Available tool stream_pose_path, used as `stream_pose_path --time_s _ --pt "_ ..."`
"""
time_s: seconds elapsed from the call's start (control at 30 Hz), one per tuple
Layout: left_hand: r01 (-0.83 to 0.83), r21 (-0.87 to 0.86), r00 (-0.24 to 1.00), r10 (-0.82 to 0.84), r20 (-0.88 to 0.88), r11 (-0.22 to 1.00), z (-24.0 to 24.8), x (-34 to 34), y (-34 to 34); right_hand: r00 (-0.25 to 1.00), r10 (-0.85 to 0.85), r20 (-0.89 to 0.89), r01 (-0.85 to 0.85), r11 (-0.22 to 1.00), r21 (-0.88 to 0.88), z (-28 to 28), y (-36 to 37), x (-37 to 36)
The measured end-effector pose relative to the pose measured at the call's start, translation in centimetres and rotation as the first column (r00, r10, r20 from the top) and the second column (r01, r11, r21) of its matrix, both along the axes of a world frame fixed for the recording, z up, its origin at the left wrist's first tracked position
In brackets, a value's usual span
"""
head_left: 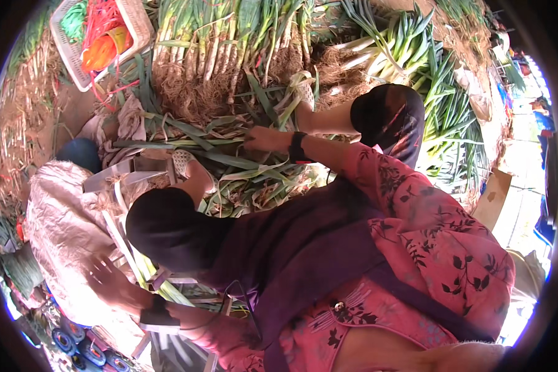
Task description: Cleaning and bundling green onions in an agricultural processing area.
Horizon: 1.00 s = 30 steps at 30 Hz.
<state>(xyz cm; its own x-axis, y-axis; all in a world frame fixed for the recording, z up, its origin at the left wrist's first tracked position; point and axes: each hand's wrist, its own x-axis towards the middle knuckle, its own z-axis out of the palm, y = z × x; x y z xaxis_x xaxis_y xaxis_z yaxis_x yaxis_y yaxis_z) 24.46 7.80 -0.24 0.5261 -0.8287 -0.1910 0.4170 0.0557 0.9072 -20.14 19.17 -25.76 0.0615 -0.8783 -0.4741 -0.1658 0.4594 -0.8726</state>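
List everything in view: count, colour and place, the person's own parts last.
Rooted green onions: many, green and white, brown roots, top centre.
Piled green onions: many, green and white, upper right.
Shoes: two, off-white, centre-left and upper centre.
Loose leaves: many, green and tan, around the shoes.
Plastic basket: one, off-white, upper left.
Strips: several, green, red and orange, in the basket.
Sack: one, tan, left.
Metal piece: one, grey, beside the left shoe.
Cardboard: one piece, brown, right.
Round items, kind unclear: several, blue, lower left.
Floral top: one, pink and black, lower right.
Left grip: one, bare, blurred, over the sack.
Right grip: one, bare, at the leaves, hold unclear.
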Motion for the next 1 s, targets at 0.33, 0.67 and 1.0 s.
stream_pose_path --time_s 0.33,0.67,1.0 --pt "0.829 -0.243 0.529 -0.848 0.046 0.504 1.4 -26.6 -8.4 0.746 -0.581 0.324 0.46 0.803 0.38 -4.6 -7.4 -3.8" --pt "0.873 -0.086 0.471 -0.876 -0.107 0.48 -0.5 -23.8 -10.2 0.505 -0.808 0.304 0.787 0.576 0.223 -10.2 -25.1 -4.8" --pt "0.833 0.075 0.547 -0.797 -0.258 0.548 -2.0 -21.0 -11.4 0.377 -0.726 0.575 0.709 0.626 0.325 -2.3 -33.3 -5.1"
